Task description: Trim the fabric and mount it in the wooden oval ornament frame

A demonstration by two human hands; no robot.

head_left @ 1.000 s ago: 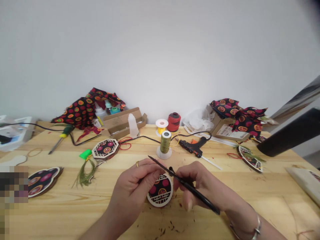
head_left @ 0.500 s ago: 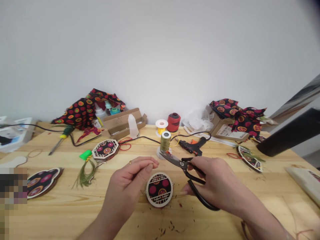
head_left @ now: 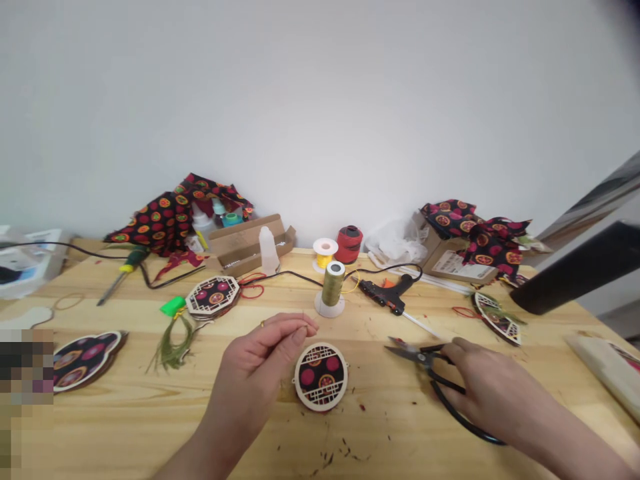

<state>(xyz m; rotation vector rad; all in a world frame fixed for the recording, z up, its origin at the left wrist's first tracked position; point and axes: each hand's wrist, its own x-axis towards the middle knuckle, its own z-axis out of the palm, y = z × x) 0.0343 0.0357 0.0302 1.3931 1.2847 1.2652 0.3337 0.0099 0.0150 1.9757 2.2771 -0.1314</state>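
Note:
My left hand [head_left: 267, 360] is closed in a pinch above the table, left of the round ornament. Whatever lies between its fingertips is too small to make out. My right hand [head_left: 483, 383] has its fingers around the black handles of the scissors [head_left: 425, 360], low over the tabletop on the right, with the blades pointing left. Between the hands lies the round ornament [head_left: 321, 377], a pale wooden lattice frame over dark patterned fabric. Behind it stands a spool of olive-green thread [head_left: 333, 285].
A glue gun [head_left: 387, 293] with a white stick lies behind the scissors. Yellow [head_left: 325, 252] and red [head_left: 349, 245] spools stand at the back. An octagonal ornament [head_left: 213, 297], a green tassel [head_left: 174, 343] and a screwdriver [head_left: 121, 275] lie left. Dark scraps [head_left: 345, 453] litter the front.
My right hand has carried the scissors right and down, away from my left hand, to the tabletop. The left hand keeps its pinch in nearly the same place.

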